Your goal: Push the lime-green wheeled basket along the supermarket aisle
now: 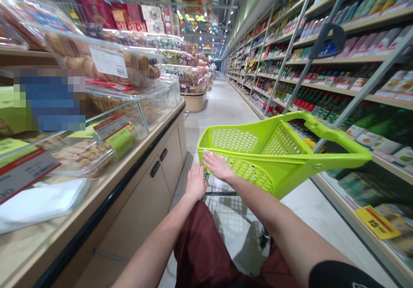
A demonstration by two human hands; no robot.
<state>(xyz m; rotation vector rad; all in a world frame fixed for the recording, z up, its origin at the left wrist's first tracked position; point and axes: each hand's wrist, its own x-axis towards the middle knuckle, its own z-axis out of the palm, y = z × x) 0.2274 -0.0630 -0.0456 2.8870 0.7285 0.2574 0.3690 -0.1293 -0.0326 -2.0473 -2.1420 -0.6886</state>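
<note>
A lime-green plastic shopping basket (277,139) with a perforated mesh body stands on a wire cart frame (222,197) in front of me. Its long green handle (338,141) slants off to the right. The fingers of my right hand (217,166) lie over the basket's near rim. My left hand (195,183) is just beside the basket's near corner, fingers spread and upright, holding nothing. The basket's inside shows no clear contents, and the lower cart is partly hidden by my arms.
On the left runs a wooden counter (138,185) with glass cases of packaged baked goods. Tall shelves of bottles and boxes (322,77) line the right side, with a yellow price tag (377,222). A tiled aisle floor (219,107) stretches ahead between them.
</note>
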